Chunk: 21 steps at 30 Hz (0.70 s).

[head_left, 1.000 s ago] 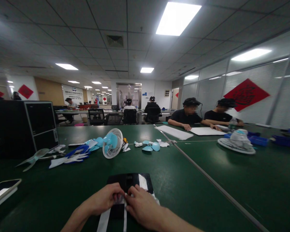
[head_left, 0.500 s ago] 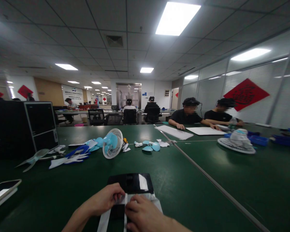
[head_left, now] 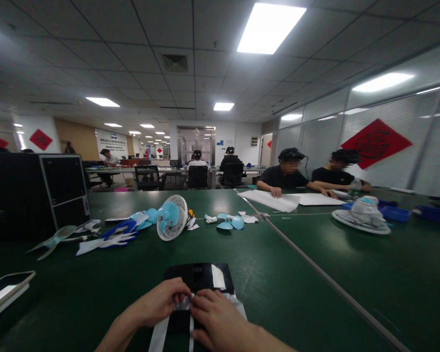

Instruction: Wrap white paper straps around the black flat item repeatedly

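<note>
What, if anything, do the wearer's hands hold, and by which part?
The left hand seems to pinch the narrow white strip near its far visible end; whether the right hand also grips it cannot be told.

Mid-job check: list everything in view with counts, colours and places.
Table: one, green, foreground
Flat case: one, black, bottom centre
Strips: two, white, bottom edge
Fan: one, white-and-blue, left of centre
Loose blades: several, light blue, beside fan
Gloves: count unclear, blue-and-white, left of fan
Phone-like device: one, dark, left edge
Computer tower: one, black, left
Sheets: two, white, far side
Grille with bundle: one, mostly white, right
Trays: at least two, blue, far right
Bottle: one, clear, behind grille
People: at least five, dark or white clothes, beyond table
Chairs: several, black, background
Diamond signs: several, red, background
Ceiling lights: several, white, overhead
Left hand: one, bare, beside narrow strip
Right hand: one, bare, over flat case
</note>
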{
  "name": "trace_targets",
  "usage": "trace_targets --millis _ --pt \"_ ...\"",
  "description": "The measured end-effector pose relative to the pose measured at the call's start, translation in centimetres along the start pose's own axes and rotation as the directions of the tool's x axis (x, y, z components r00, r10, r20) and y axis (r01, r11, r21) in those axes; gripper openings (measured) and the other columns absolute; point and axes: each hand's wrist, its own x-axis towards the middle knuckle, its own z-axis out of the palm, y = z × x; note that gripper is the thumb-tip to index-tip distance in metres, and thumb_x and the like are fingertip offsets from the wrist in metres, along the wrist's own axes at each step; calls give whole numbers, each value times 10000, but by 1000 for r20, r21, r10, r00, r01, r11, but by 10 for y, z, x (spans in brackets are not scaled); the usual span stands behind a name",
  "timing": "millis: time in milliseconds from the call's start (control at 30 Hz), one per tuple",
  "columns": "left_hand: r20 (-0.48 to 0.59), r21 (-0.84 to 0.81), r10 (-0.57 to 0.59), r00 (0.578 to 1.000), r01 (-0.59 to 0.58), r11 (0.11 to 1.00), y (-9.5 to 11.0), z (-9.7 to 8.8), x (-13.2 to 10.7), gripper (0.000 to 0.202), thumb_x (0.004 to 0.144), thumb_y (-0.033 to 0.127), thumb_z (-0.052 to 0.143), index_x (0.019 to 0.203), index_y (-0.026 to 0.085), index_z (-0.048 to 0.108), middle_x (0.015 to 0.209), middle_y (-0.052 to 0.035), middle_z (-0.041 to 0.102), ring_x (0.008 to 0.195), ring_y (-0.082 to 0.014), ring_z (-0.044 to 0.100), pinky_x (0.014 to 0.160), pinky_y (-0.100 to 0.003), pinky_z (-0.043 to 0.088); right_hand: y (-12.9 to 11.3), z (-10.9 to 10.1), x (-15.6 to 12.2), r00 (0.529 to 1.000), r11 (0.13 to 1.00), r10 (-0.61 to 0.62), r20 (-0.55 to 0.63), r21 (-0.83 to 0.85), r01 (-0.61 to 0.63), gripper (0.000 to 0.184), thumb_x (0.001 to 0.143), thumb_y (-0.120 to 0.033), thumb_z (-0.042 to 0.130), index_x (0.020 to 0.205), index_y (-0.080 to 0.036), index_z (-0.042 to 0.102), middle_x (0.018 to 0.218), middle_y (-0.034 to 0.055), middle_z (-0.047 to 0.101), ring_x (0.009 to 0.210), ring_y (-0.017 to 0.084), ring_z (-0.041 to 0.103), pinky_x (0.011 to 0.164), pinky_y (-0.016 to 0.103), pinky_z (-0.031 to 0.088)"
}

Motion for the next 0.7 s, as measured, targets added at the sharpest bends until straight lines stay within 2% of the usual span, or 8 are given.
trace_targets --millis 200,400,533,600,700 --pt "-20 20 6 1000 -6 1000 0 3 1 405 712 40 425 993 223 652 976 -5 600 837 -116 553 741 -200 421 7 15 -8 985 983 -166 38 -77 168 452 893 -505 482 1204 -187 563 1194 82 627 1107 236 504 933 345 390" --pt "-15 -21 -20 1000 20 1000 -4 4 1 419 689 40 428 997 217 650 979 -5 596 831 -115 558 730 -200 430 6 18 -11 972 965 -231 29 -117 233 464 908 -511 456 1213 -175 549 1171 96 634 1067 227 522 893 327 395" --pt "-18 -38 -19 1000 18 999 -3 3 0 397 674 59 455 986 207 651 964 -5 594 819 -116 557 721 -201 435 5 12 -12 967 963 -250 57 -86 254 421 920 -491 442 1188 -193 570 1199 87 629 1080 225 529 905 335 394" --pt "-17 -40 -22 1000 21 999 -3 3 0 377 673 74 470 979 206 648 961 -2 593 818 -116 553 724 -203 436 4 6 -11 974 975 -218 57 -28 220 398 918 -472 455 1201 -216 568 1213 66 629 1097 220 531 935 338 385" --pt "-11 -41 -26 1000 25 999 -1 2 0 347 671 91 486 958 206 643 955 2 590 814 -114 546 721 -203 432 0 -4 -8 997 995 -71 17 71 69 441 899 -446 501 1283 -229 515 1276 56 600 1170 220 502 1006 348 355"
